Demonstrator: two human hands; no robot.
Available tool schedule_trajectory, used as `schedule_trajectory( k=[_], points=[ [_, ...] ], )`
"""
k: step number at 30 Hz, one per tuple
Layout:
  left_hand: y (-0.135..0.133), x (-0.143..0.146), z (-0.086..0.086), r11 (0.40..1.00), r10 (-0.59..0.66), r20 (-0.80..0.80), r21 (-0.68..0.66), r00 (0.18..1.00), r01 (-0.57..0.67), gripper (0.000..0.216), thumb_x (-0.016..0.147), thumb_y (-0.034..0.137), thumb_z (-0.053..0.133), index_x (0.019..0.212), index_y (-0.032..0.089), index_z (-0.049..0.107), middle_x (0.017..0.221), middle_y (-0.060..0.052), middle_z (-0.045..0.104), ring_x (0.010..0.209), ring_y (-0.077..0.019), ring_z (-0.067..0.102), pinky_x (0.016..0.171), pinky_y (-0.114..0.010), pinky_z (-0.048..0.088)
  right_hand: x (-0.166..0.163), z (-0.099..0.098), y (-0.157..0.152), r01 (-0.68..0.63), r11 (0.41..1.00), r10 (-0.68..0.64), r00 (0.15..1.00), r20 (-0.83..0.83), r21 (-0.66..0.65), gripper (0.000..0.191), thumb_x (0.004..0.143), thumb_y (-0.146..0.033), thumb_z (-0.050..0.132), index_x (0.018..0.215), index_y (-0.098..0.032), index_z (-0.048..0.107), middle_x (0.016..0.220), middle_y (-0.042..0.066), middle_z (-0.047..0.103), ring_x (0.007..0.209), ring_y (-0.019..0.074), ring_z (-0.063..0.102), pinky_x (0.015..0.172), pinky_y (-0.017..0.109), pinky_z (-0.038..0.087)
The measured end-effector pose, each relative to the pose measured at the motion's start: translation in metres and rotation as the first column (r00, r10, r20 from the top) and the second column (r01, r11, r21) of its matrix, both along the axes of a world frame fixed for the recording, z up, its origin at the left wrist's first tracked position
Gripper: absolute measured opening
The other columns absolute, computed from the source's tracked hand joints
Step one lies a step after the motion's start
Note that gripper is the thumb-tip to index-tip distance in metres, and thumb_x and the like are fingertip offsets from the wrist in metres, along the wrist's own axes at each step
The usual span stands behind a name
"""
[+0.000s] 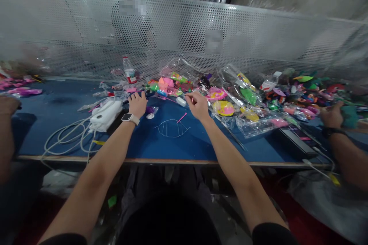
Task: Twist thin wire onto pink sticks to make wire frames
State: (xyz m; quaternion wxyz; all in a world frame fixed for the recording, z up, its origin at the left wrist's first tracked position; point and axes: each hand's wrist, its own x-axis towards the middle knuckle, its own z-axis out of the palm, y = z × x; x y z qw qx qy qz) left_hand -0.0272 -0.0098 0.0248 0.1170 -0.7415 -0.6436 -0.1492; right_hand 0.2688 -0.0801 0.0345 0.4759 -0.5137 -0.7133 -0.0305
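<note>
Head view here, looking down at a blue counter (57,130) that's honestly a mess. The left hand (138,104) lies palm down with its fingers spread flat and loose, gripping nothing, right at the edge of a toy pile (172,84) of bright plastic bits in clear bags. There's a smartwatch (130,118) on that wrist. The right hand (198,105) is just beside it, fingers curled in and pinched together; whether something tiny sits between them is too small to tell. A small white tube (181,101) lies just left of those fingertips, and a thin pink stick (181,117) rests on the counter between the two hands, touching the top of a chalk outline (171,128) drawn on the blue surface. Left of the watch sits a white device (105,116) with looped cables. A water bottle (129,71) stands upright behind the pile, against a perforated metal screen (230,30). Another person's hand (332,115) rests at the far right among more toys
</note>
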Motion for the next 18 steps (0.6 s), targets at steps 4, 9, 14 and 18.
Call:
schedule_trajectory(
  k=[4,9,14,18],
  points=[
    [-0.007,0.006,0.017,0.995,-0.060,0.117,0.084,0.991,0.050,0.061,0.112,0.038,0.030,0.165,0.009,0.033,0.158,-0.033,0.042,0.143,-0.0474,0.047,0.116,-0.056,0.038,0.000,0.000,0.000,0.018,1.000,-0.018,1.000,0.004,-0.011,0.032,0.108,-0.038,0.047,0.115,-0.023,0.074,0.108,0.009,0.074,0.081,0.0217,0.064,0.085,0.038,0.055],
    [-0.017,0.017,0.030,0.978,-0.192,0.270,0.129,0.944,0.162,0.067,0.114,0.045,0.029,0.171,0.014,0.017,0.164,-0.029,0.035,0.133,-0.0425,0.060,0.107,-0.048,0.050,-0.004,-0.001,0.000,0.042,0.999,-0.042,0.999,-0.013,-0.009,0.040,0.111,-0.036,0.037,0.130,-0.023,0.069,0.117,0.011,0.070,0.084,0.0223,0.064,0.085,0.038,0.055],
    [-0.025,0.031,0.020,0.940,-0.335,0.329,0.180,0.883,0.290,0.074,0.110,0.053,0.048,0.170,0.019,0.021,0.158,-0.027,0.044,0.134,-0.0431,0.060,0.105,-0.047,0.054,-0.013,-0.005,0.000,0.061,0.998,-0.061,0.998,-0.001,-0.032,0.043,0.111,-0.046,0.039,0.127,-0.022,0.069,0.114,0.011,0.069,0.093,0.0241,0.066,0.088,0.037,0.055],
    [-0.019,0.035,0.009,0.889,-0.449,0.383,0.284,0.807,0.359,0.062,0.108,0.046,0.056,0.159,0.015,0.039,0.148,-0.025,0.056,0.133,-0.0397,0.062,0.108,-0.048,0.054,-0.013,-0.008,0.000,0.214,0.973,-0.208,0.975,0.075,-0.088,0.060,0.091,-0.063,0.075,0.132,-0.021,0.066,0.127,0.015,0.065,0.106,0.0309,0.068,0.089,0.041,0.056]
  ],
)
